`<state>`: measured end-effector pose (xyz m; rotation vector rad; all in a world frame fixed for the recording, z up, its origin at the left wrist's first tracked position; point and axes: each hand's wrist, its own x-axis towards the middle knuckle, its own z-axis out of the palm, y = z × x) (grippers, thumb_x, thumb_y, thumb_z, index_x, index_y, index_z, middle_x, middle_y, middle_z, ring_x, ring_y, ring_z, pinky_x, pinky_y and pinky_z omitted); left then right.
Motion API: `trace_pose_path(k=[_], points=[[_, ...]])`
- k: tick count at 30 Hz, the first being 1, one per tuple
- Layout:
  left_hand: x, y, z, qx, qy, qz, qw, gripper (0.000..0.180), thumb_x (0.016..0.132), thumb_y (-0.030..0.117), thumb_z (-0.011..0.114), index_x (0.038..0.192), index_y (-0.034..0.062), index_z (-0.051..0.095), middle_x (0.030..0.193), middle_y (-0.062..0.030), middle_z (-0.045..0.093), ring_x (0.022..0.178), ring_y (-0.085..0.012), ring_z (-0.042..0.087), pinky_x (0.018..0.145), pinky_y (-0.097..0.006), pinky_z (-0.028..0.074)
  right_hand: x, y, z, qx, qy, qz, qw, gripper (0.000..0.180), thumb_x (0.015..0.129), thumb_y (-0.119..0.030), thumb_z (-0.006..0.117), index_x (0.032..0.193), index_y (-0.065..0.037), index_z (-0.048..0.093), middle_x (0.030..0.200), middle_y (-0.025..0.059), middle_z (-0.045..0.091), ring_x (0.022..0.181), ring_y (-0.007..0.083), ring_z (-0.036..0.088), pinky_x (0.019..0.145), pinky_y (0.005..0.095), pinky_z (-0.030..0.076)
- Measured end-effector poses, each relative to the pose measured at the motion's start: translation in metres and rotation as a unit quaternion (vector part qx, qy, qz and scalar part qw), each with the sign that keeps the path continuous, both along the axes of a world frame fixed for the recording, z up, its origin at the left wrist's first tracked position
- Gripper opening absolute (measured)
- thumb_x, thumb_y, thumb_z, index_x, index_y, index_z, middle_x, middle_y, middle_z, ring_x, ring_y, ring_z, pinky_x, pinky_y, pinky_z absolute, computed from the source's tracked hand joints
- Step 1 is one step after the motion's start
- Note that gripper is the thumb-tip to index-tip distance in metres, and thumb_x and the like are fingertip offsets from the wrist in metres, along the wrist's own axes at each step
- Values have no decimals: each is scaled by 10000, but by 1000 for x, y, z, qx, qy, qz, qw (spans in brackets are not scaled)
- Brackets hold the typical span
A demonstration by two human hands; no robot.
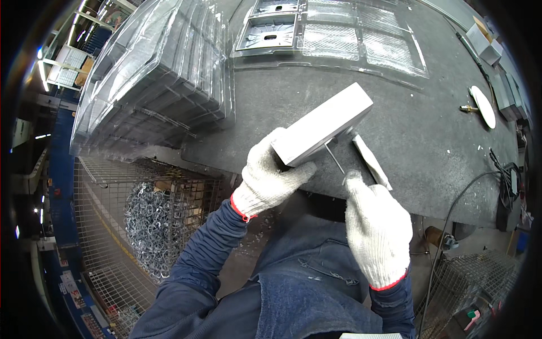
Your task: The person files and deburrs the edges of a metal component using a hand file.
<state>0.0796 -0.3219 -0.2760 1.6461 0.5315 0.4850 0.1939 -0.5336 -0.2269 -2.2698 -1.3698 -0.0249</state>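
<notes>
Left hand (274,174) half-curled round pale block (324,124) at its 8 o'clock end, right hand (377,229) fisted on thin rod (335,157) at block's 5 o'clock; probably edge-scraping, next stroke needs block steady.

My left hand (268,175) and right hand (377,229) wear off-white knitted cotton, banded bright red at the wrists. Pale silvery white covers the rectangular box-shaped piece (324,124) in my left hand; the thin straight metal rod (335,158) between my hands is grey. Beneath them, the flat-topped counter (423,152) is dark grey, flecked white. Beyond my hands, the clear plastic trays (332,42) carry a fine crisscross pattern. Nearer me, my denim apron (316,299) is faded blue, my wrinkled fabric sleeves (197,251) navy.
</notes>
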Motion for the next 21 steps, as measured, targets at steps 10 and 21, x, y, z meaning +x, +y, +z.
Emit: trace_pose_path(k=[10,21], points=[[1,1,-2,-9,-3,-2,1000,487,868,-20,892,1305,8,678,1232,-98,780,1148,-167,727,1018,-367,588,0,-3,5,1,33,-12,999,409,967,-134,781,1370,-124,712,823,68,604,607,224,661,562,359,542],[2,-1,-2,-29,-12,14,999,535,866,-22,885,1355,-1,668,1253,-109,779,1166,-181,729,1026,-371,588,9,13,-13,59,11,-27,998,352,967,-81,777,1313,-115,721,798,75,590,592,201,636,553,340,530]])
